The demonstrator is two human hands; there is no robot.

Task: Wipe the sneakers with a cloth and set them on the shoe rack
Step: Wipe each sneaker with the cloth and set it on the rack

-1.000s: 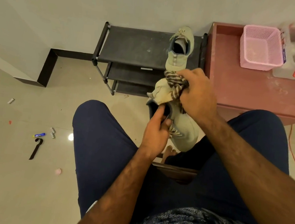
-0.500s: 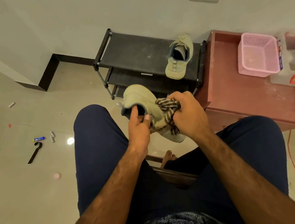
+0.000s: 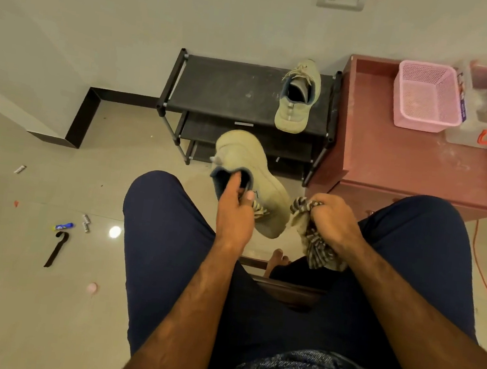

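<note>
I sit facing a black shoe rack (image 3: 216, 90) against the wall. One pale green sneaker (image 3: 297, 99) stands on the right end of its top shelf. My left hand (image 3: 234, 210) grips the second pale green sneaker (image 3: 247, 166) by its collar, fingers inside the opening, held in the air between my knees and in front of the rack. My right hand (image 3: 332, 218) grips a bunched striped cloth (image 3: 314, 247) just right of that sneaker, apart from it, with the cloth's end hanging over my right thigh.
A reddish low cabinet (image 3: 405, 166) stands right of the rack, bearing a pink basket (image 3: 428, 96) and a clear box (image 3: 485, 133). Small litter and a black hook-shaped piece (image 3: 57, 249) lie on the floor at left. An orange cord (image 3: 481, 269) runs along the floor at right.
My right hand pulled the cloth off the sneaker and moved right and down. My left hand turned the sneaker so that its toe points down and to the right.
</note>
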